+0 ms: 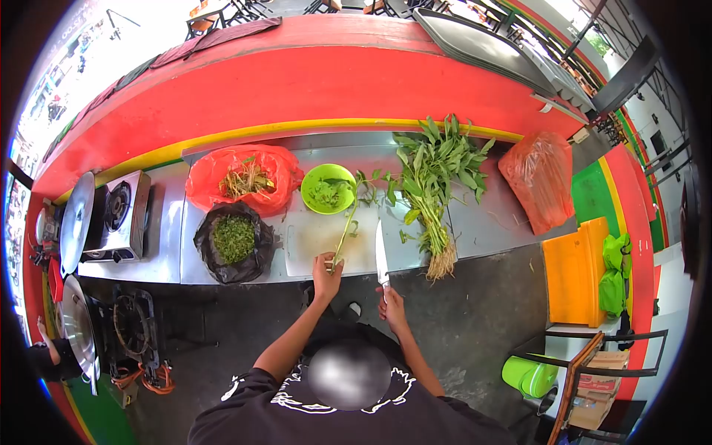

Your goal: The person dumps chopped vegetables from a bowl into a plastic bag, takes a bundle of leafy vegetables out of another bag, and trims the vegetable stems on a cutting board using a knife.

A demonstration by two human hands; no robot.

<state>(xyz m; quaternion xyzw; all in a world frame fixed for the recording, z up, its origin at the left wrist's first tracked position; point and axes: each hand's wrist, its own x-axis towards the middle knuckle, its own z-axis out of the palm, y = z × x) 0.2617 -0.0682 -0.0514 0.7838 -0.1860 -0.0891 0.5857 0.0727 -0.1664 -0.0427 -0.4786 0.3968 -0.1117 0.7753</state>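
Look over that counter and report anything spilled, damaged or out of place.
The roots of the bunch of greens overhang the front edge of the steel counter, which looks untidy because they could get bumped. Nothing looks clearly spilled or damaged.

No legible txt, nos. or signs.

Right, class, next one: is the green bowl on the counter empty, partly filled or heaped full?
Partly filled: the green bowl has green leaves lying inside, while some of its inner wall shows bare.
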